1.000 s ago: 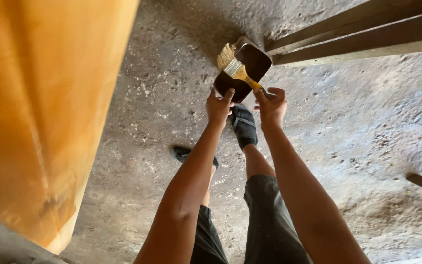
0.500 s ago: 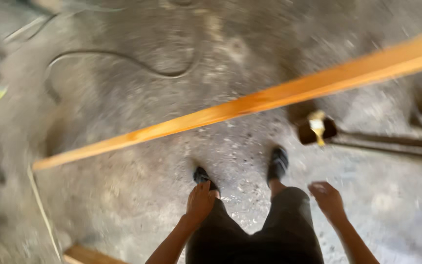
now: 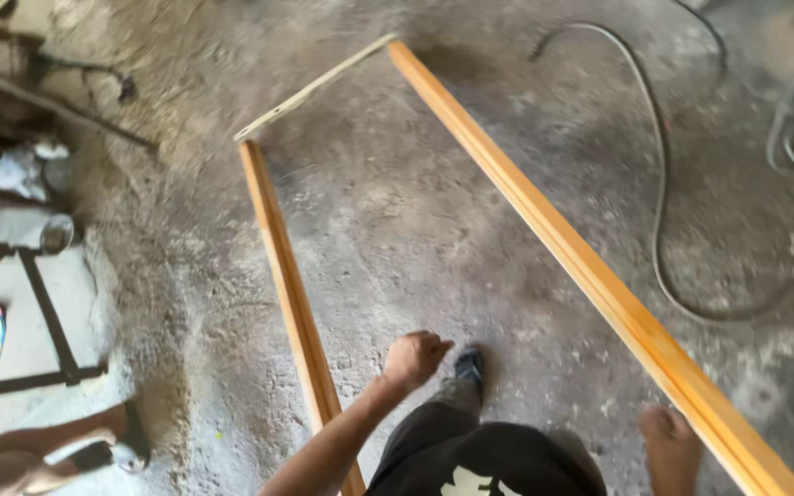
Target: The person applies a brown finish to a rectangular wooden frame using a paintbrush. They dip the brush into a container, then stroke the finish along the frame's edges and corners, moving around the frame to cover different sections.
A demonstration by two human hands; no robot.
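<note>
The left hand's [image 3: 413, 356] fingers are curled shut on nothing; the brush and dark pot held a second ago are gone from view. The right hand [image 3: 669, 441], loosely closed and empty, hangs beside the long orange rail [image 3: 562, 243]. The shorter orange rail [image 3: 291, 294] lies on the concrete floor [image 3: 415, 230], beside the left forearm.

workshop | rough concrete floor [image 3: 415, 239] | varnished wooden frame [image 3: 544, 220] | loose hose [image 3: 659, 184] | metal stand [image 3: 43, 312]
</note>
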